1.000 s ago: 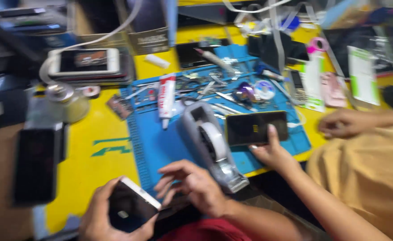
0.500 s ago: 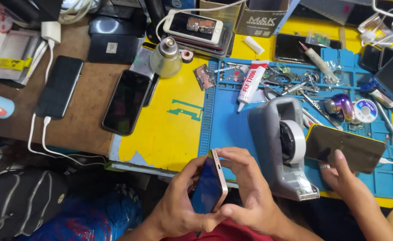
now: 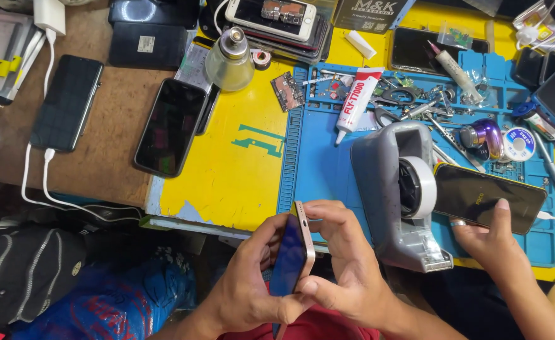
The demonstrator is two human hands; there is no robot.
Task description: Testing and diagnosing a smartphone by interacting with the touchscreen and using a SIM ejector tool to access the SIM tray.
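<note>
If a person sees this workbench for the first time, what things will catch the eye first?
First, the two hands at the bottom centre: the left hand and right hand hold a slim phone edge-up between them. Just right of them a big grey tape dispenser stands on the blue work mat. Beyond it, another person's hand touches a dark phone lying on the mat.

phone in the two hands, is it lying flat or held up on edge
On edge. The phone stands upright between the left hand and right hand, its thin side with a port facing the camera, above the lap, off the blue mat.
</note>
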